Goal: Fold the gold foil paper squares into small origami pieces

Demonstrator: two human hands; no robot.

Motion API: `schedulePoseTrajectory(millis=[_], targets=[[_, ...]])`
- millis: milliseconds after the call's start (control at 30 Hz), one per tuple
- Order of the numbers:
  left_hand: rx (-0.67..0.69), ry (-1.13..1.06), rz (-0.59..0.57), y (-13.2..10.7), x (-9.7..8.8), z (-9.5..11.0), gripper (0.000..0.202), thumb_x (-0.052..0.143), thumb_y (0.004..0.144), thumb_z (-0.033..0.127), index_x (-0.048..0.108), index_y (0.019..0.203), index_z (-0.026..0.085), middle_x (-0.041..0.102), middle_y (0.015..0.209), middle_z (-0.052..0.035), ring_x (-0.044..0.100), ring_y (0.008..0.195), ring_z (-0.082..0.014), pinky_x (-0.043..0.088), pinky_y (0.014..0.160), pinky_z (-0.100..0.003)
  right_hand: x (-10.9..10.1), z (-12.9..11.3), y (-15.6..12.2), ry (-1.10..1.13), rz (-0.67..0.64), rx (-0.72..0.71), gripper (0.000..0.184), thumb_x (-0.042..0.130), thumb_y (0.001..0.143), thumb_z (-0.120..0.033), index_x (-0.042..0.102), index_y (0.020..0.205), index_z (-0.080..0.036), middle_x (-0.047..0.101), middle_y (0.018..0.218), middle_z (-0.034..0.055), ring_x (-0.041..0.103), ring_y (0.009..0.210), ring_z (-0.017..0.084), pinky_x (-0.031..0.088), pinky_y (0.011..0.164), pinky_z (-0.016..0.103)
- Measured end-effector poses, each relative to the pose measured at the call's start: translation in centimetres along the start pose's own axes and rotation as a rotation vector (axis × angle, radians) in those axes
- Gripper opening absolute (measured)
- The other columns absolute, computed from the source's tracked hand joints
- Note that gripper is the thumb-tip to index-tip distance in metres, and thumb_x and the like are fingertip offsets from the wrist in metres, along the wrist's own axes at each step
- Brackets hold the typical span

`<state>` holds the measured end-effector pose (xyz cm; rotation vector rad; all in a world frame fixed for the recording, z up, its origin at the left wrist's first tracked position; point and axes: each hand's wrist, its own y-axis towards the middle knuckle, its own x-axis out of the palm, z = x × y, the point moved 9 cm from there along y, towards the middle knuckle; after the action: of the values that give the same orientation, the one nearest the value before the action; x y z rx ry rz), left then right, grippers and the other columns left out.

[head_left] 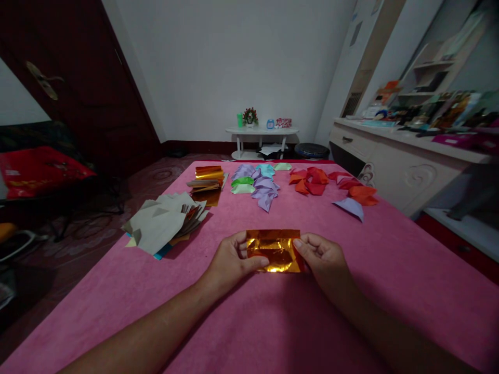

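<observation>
A shiny gold foil paper (275,252), oblong with crease lines across it, is held level just above the pink-covered table (249,322). My left hand (237,257) grips its left end, thumb on the front face and fingers behind. At the right end my right hand (322,254) pinches the paper with its thumb on top. The fingers behind the foil are partly hidden. Beyond the hands lie folded purple papers (265,192), green folded papers (243,185) and red folded papers (315,179).
Left of my hands sits a loose pile of grey-backed papers (156,221), with a stack of gold foil sheets (208,179) behind it. A single purple folded piece (351,208) and an orange one (362,195) lie at the right. A white dresser (401,161) stands beyond the right edge.
</observation>
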<state>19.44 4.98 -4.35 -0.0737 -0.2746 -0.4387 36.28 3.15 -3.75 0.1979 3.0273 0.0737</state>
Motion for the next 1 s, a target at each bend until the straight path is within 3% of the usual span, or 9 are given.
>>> schedulePoseTrajectory(millis=[67, 133, 200, 300, 433, 567, 667, 800, 1000], targets=[[-0.019, -0.027, -0.040, 0.0, 0.4, -0.4, 0.048, 0.082, 0.060, 0.019, 0.061, 0.102, 0.010, 0.070, 0.081, -0.0064, 0.063, 0.059, -0.0117, 0.052, 0.057, -0.023, 0.4, 0.0, 0.1, 0.082, -0.040, 0.011, 0.032, 0.065, 0.074, -0.046, 0.055, 0.068, -0.017, 0.054, 0.056, -0.0023, 0.049, 0.046, 0.009, 0.039, 0.044, 0.020], [-0.016, -0.021, -0.007, 0.1, 0.0, -0.6, 0.048, 0.081, 0.062, 0.020, 0.059, 0.103, 0.008, 0.070, 0.080, -0.0071, 0.062, 0.055, -0.0107, 0.050, 0.051, -0.021, 1.1, -0.1, 0.1, 0.162, -0.100, 0.016, 0.033, 0.069, 0.072, -0.042, 0.057, 0.089, -0.017, 0.061, 0.065, -0.0009, 0.056, 0.050, 0.011, 0.045, 0.048, 0.022], [-0.014, -0.010, 0.049, 0.2, -0.6, -0.6, 0.053, 0.082, 0.061, 0.022, 0.056, 0.106, 0.009, 0.070, 0.082, -0.0075, 0.063, 0.054, -0.0111, 0.052, 0.050, -0.021, 1.4, -0.3, 0.1, 0.201, -0.123, 0.007, 0.050, 0.072, 0.071, -0.037, 0.048, 0.112, -0.019, 0.061, 0.064, -0.0037, 0.056, 0.048, 0.011, 0.046, 0.048, 0.023], [-0.022, -0.010, 0.159, 0.1, -1.7, -0.4, 0.069, 0.083, 0.059, 0.025, 0.047, 0.116, 0.013, 0.069, 0.075, -0.0036, 0.064, 0.052, -0.0136, 0.054, 0.051, -0.024, 1.1, -0.4, 0.2, 0.198, -0.094, -0.023, 0.062, 0.071, 0.073, -0.032, 0.038, 0.125, -0.021, 0.053, 0.053, -0.0100, 0.053, 0.042, 0.011, 0.044, 0.045, 0.021], [0.036, -0.003, 0.246, -0.1, -2.5, 0.8, 0.086, 0.082, 0.060, 0.026, 0.035, 0.131, 0.013, 0.061, 0.059, 0.0050, 0.064, 0.052, -0.0153, 0.055, 0.051, -0.025, 0.6, 0.0, 0.4, 0.172, -0.074, -0.059, 0.043, 0.069, 0.075, -0.034, 0.053, 0.111, -0.018, 0.054, 0.051, -0.0079, 0.052, 0.041, 0.009, 0.043, 0.045, 0.021], [0.097, 0.019, 0.242, -0.1, -2.6, 1.5, 0.075, 0.078, 0.066, 0.027, 0.043, 0.130, 0.013, 0.063, 0.066, 0.0016, 0.065, 0.054, -0.0141, 0.055, 0.052, -0.025, 0.3, 0.5, 0.7, 0.130, -0.060, -0.056, 0.030, 0.070, 0.074, -0.036, 0.063, 0.093, -0.014, 0.057, 0.051, -0.0034, 0.054, 0.043, 0.010, 0.044, 0.046, 0.021], [0.103, 0.056, 0.205, -0.1, -2.1, 1.4, 0.051, 0.077, 0.067, 0.029, 0.061, 0.112, 0.012, 0.067, 0.075, -0.0039, 0.065, 0.056, -0.0141, 0.056, 0.055, -0.026, 0.4, 0.1, 0.7, 0.133, -0.067, -0.047, 0.031, 0.071, 0.071, -0.037, 0.066, 0.092, -0.015, 0.063, 0.061, -0.0001, 0.059, 0.049, 0.012, 0.049, 0.049, 0.023], [0.076, 0.133, 0.104, -0.2, -0.4, 0.7, 0.030, 0.078, 0.064, 0.030, 0.073, 0.086, 0.011, 0.068, 0.078, -0.0066, 0.064, 0.056, -0.0135, 0.055, 0.055, -0.026, 1.5, -0.9, 0.0, 0.083, -0.152, -0.046, 0.027, 0.074, 0.068, -0.033, 0.071, 0.089, -0.017, 0.072, 0.092, 0.0067, 0.068, 0.081, 0.020, 0.056, 0.072, 0.032], [0.029, 0.078, 0.051, -0.3, 0.0, 0.1, 0.053, 0.082, 0.059, 0.031, 0.069, 0.107, 0.011, 0.070, 0.075, -0.0063, 0.062, 0.055, -0.0135, 0.054, 0.054, -0.027, 1.8, 0.3, -0.1, 0.162, -0.194, 0.032, 0.029, 0.075, 0.067, -0.032, 0.071, 0.091, -0.017, 0.071, 0.094, 0.0065, 0.067, 0.085, 0.022, 0.054, 0.079, 0.035]])
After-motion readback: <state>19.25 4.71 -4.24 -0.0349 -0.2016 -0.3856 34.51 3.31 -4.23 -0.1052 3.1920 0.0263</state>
